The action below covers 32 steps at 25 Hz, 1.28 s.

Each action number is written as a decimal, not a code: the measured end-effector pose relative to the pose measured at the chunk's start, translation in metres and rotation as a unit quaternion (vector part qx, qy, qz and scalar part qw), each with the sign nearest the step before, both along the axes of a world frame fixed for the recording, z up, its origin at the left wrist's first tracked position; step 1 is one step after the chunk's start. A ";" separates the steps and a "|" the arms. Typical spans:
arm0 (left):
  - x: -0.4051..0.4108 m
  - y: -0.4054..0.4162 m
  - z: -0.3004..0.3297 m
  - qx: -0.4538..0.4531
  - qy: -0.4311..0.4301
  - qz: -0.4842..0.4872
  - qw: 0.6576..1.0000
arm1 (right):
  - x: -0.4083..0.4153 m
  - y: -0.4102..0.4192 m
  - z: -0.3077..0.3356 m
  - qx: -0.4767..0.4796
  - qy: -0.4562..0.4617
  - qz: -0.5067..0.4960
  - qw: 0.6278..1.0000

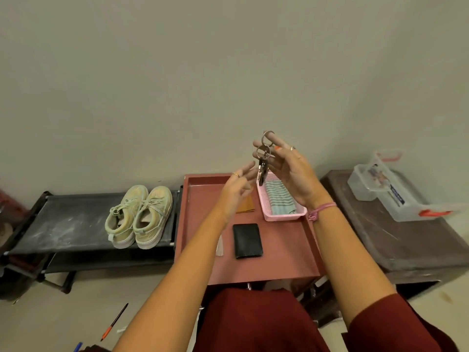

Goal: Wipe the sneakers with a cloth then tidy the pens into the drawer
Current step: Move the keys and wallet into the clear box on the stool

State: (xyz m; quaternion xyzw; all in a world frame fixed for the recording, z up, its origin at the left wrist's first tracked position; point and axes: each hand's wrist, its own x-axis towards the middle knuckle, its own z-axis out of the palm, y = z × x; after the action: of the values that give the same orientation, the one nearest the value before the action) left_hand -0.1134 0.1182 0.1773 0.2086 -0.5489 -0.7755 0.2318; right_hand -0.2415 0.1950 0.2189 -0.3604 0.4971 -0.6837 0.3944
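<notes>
A pair of pale green sneakers (139, 217) stands on a low black rack (63, 224) at the left. My right hand (289, 171) is raised above the red cabinet top (286, 257) and pinches a bunch of keys (264, 158) by its rings. Just left of the keys hovers my left hand (238, 189), fingers relaxed and holding nothing. A striped cloth (279, 199) lies in a pink basket (281, 215) on the cabinet. On the floor at the lower left lie a black pen with an orange tip (114, 322) and a blue pen (77, 346).
A black wallet (247, 240), an orange card (245, 207) and a pale slip (220, 246) lie on the red top. A brown stool (396, 237) at the right carries clear plastic boxes (385, 186). Behind everything is a bare wall.
</notes>
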 end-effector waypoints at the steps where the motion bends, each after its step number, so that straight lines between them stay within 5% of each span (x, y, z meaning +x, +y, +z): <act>1: -0.008 0.010 0.005 0.016 0.009 -0.010 1.000 | -0.006 0.008 0.005 -0.006 0.008 -0.011 1.000; 15: -0.173 0.096 -0.002 0.079 -0.036 -0.125 0.988 | -0.154 0.115 -0.013 0.044 0.073 -0.182 0.980; 19: -0.238 0.109 -0.026 -0.086 -0.142 -0.150 0.975 | -0.216 0.137 -0.012 0.078 0.105 -0.249 0.960; 23: -0.291 0.107 -0.070 -0.428 -0.233 -0.171 0.856 | -0.270 0.143 -0.024 0.135 0.144 -0.324 0.925; 29: -0.346 0.105 -0.102 -0.547 -0.262 -0.158 0.779 | -0.321 0.142 -0.068 0.207 0.178 -0.362 0.891; 32: -0.357 0.103 -0.116 -0.533 -0.247 -0.155 0.794 | -0.328 0.140 -0.083 0.235 0.203 -0.363 0.878</act>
State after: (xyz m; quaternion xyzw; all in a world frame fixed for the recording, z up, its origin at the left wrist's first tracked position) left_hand -0.4704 0.2217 0.0610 0.1489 -0.9389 -0.3077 0.0396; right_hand -0.5699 0.3352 0.1357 -0.1822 0.8082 -0.5541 0.0816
